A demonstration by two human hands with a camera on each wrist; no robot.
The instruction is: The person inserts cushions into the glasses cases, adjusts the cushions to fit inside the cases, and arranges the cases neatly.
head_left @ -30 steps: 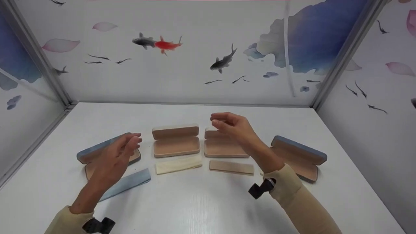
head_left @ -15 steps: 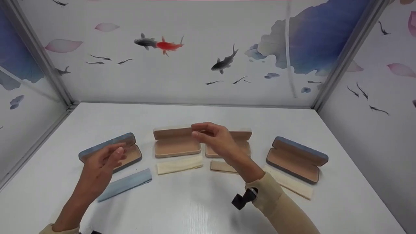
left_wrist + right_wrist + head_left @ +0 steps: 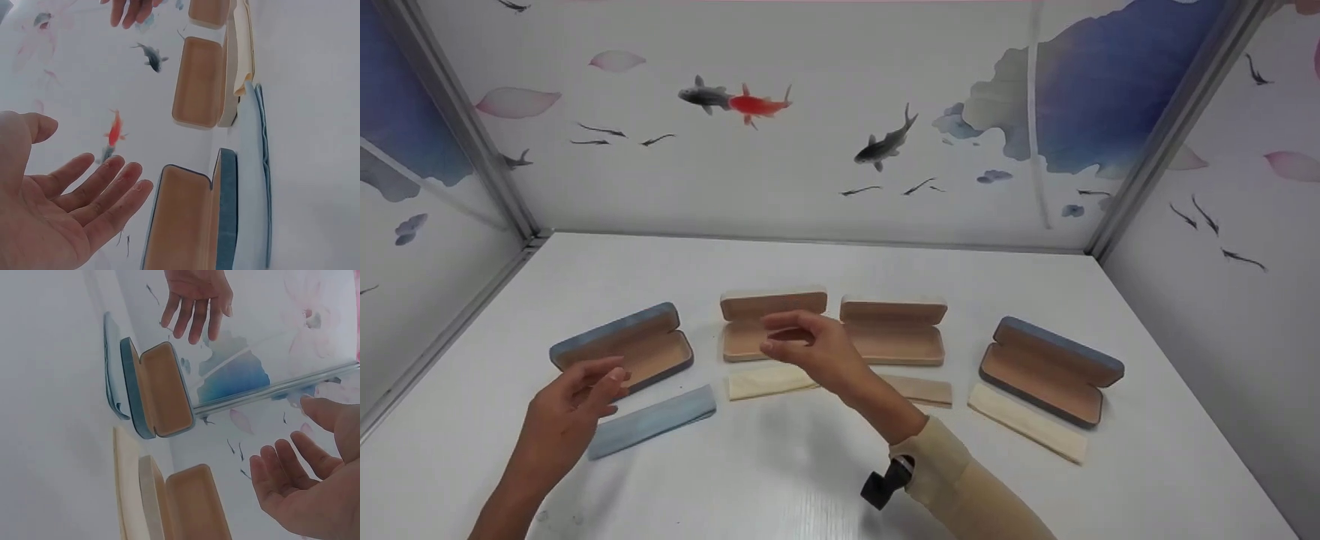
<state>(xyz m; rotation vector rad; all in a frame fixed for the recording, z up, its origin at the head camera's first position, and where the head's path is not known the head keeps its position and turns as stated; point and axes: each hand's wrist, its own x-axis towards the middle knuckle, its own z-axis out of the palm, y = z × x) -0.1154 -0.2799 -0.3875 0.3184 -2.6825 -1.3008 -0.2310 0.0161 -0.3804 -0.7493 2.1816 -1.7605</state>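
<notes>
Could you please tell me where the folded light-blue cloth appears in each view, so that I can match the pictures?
Head: the folded light-blue cloth lies left of centre in the lower half, slanting up to the right.
Left wrist: right of centre, running down to the bottom edge.
Right wrist: toward the upper left.
Shared landmark: the open blue eyeglass case beside it, seen in all three.
</notes>
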